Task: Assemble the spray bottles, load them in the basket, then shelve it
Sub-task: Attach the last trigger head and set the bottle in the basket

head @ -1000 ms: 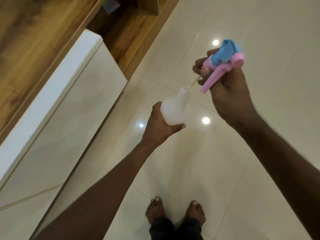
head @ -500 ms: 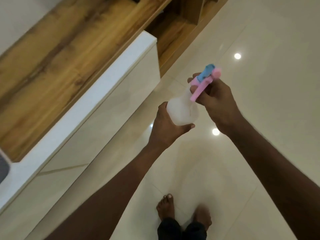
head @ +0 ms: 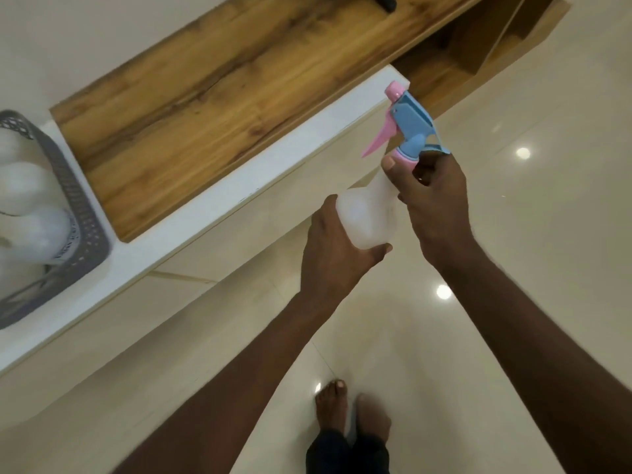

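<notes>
A translucent white spray bottle (head: 364, 217) is held from below by my left hand (head: 333, 248), above the floor at mid frame. A pink and blue trigger spray head (head: 408, 126) sits upright on the bottle's neck. My right hand (head: 432, 196) grips the head's pink collar and the neck. At the far left a grey perforated basket (head: 83, 220) rests on the white counter (head: 239, 186); several white bottles (head: 37, 234) lie inside it.
A wooden panel (head: 212, 87) runs behind the white counter, with an open wooden shelf recess (head: 478, 46) at the upper right. A dark object (head: 384, 1) lies at the panel's top edge. Glossy cream floor tiles (head: 530, 234) spread to the right. My bare feet (head: 352, 412) stand below.
The spray head, held apart above the bottle a second ago, came down onto the neck and now stands upright. The view swung left, bringing the basket into sight.
</notes>
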